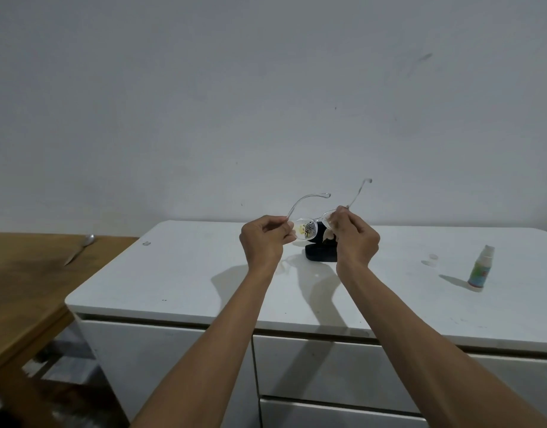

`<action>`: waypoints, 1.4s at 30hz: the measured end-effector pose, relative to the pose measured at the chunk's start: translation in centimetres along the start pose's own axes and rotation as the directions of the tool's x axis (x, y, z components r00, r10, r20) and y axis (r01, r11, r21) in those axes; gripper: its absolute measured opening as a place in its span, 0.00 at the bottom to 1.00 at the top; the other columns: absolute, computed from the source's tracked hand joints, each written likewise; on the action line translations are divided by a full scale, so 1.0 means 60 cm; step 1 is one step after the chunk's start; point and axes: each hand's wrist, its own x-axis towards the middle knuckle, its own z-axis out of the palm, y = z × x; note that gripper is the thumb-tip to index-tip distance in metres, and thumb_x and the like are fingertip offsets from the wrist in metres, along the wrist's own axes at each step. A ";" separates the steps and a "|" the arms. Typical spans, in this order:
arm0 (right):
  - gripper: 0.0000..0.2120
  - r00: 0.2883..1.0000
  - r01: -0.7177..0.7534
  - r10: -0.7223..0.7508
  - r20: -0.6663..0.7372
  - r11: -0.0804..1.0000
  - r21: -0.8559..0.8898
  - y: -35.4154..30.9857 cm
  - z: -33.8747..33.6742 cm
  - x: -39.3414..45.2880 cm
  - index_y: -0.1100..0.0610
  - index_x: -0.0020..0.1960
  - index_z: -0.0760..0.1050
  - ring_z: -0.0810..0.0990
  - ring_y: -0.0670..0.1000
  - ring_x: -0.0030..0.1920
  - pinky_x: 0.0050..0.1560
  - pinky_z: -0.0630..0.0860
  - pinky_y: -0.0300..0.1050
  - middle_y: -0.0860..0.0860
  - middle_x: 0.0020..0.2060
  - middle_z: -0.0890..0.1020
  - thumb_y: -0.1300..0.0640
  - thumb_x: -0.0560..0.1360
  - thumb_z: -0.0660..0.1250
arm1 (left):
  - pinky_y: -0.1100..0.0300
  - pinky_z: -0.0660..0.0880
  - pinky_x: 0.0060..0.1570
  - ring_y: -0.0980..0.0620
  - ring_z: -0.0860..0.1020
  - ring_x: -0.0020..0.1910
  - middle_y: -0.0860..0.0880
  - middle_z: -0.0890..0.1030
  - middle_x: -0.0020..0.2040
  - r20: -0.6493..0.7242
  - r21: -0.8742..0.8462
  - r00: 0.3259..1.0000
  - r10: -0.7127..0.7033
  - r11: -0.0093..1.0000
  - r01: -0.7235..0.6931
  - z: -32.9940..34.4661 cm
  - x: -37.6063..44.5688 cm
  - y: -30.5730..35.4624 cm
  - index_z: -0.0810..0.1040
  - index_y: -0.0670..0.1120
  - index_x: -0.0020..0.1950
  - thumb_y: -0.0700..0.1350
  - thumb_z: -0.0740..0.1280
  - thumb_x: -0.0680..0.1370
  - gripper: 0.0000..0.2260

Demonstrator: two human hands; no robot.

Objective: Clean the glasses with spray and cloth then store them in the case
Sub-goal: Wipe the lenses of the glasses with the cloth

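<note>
While both hands [309, 239] grip glasses [309, 231], case [320, 256] sits half-hidden.

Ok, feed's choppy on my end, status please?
Left hand and right hand both holding glasses up, temples open. Case behind on counter, spray bottle standing to the right. Cloth not clearly visible. Nothing in the way.

Glasses [309, 225] look like clear glossy plastic, lenses spotted with droplets. The cabinet top [185, 273] is finished in smooth matt white, the table [22, 288] beside it in grained brown wood with a shiny metal knife [79, 249].
</note>
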 end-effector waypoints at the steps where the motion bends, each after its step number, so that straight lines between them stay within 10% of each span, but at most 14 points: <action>1: 0.11 1.000 0.013 -0.013 -0.004 1.000 -0.026 -0.001 0.002 -0.001 0.49 0.34 0.85 0.79 0.43 0.30 0.47 0.79 0.44 0.42 0.29 0.83 0.51 0.74 0.72 | 0.59 0.84 0.38 0.46 0.84 0.32 0.40 0.84 0.36 -0.002 -0.007 1.000 0.001 1.000 -0.001 -0.001 0.000 0.003 0.84 0.34 0.45 0.29 0.74 0.72 0.04; 4: 0.07 0.999 0.043 -0.043 -0.004 0.999 -0.022 -0.003 0.002 0.003 0.47 0.44 0.87 0.82 0.32 0.40 0.54 0.78 0.37 0.34 0.35 0.85 0.56 0.74 0.72 | 0.60 0.83 0.37 0.44 0.84 0.33 0.39 0.84 0.37 -0.003 -0.026 1.000 0.004 1.000 -0.004 -0.004 0.004 0.009 0.84 0.35 0.45 0.29 0.75 0.72 0.04; 13: 0.04 0.995 0.098 -0.099 -0.011 0.992 -0.076 -0.001 0.017 0.002 0.55 0.46 0.86 0.82 0.47 0.39 0.45 0.78 0.31 0.49 0.42 0.87 0.58 0.72 0.77 | 0.60 0.83 0.38 0.43 0.84 0.35 0.39 0.84 0.37 -0.015 -0.052 1.000 0.004 0.999 -0.005 0.005 -0.008 0.010 0.84 0.35 0.45 0.29 0.74 0.72 0.04; 16: 0.03 0.994 0.074 -0.065 0.092 0.992 -0.102 0.000 0.005 0.004 0.57 0.44 0.86 0.80 0.48 0.35 0.49 0.80 0.46 0.49 0.36 0.85 0.60 0.71 0.78 | 0.61 0.82 0.37 0.44 0.84 0.34 0.39 0.84 0.37 -0.041 -0.032 0.999 0.001 0.999 -0.003 -0.002 -0.002 0.011 0.84 0.36 0.45 0.30 0.75 0.72 0.04; 23: 0.04 0.914 0.112 -0.016 0.405 0.970 -0.215 -0.017 -0.042 0.000 0.72 0.43 0.81 0.79 0.55 0.28 0.30 0.74 0.36 0.65 0.30 0.77 0.69 0.74 0.72 | 0.59 0.84 0.39 0.46 0.83 0.32 0.37 0.85 0.39 -0.054 0.041 0.998 -0.045 0.998 0.048 -0.040 0.022 0.007 0.84 0.34 0.46 0.29 0.75 0.72 0.05; 32: 0.04 0.987 0.129 -0.106 0.119 0.968 -0.216 -0.007 -0.024 0.016 0.51 0.37 0.84 0.79 0.47 0.37 0.41 0.76 0.41 0.46 0.33 0.82 0.57 0.70 0.75 | 0.60 0.83 0.39 0.47 0.84 0.35 0.37 0.85 0.39 0.007 0.102 0.999 0.052 0.993 -0.052 -0.030 0.017 0.009 0.85 0.33 0.46 0.30 0.75 0.72 0.05; 42: 0.08 0.998 0.009 0.004 -0.066 0.981 0.194 -0.010 0.039 0.029 0.54 0.38 0.81 0.83 0.51 0.43 0.52 0.84 0.52 0.50 0.41 0.85 0.64 0.73 0.76 | 0.58 0.84 0.40 0.46 0.85 0.34 0.41 0.84 0.35 -0.015 -0.028 0.998 0.068 0.997 -0.069 0.026 -0.008 0.016 0.84 0.36 0.43 0.29 0.75 0.72 0.04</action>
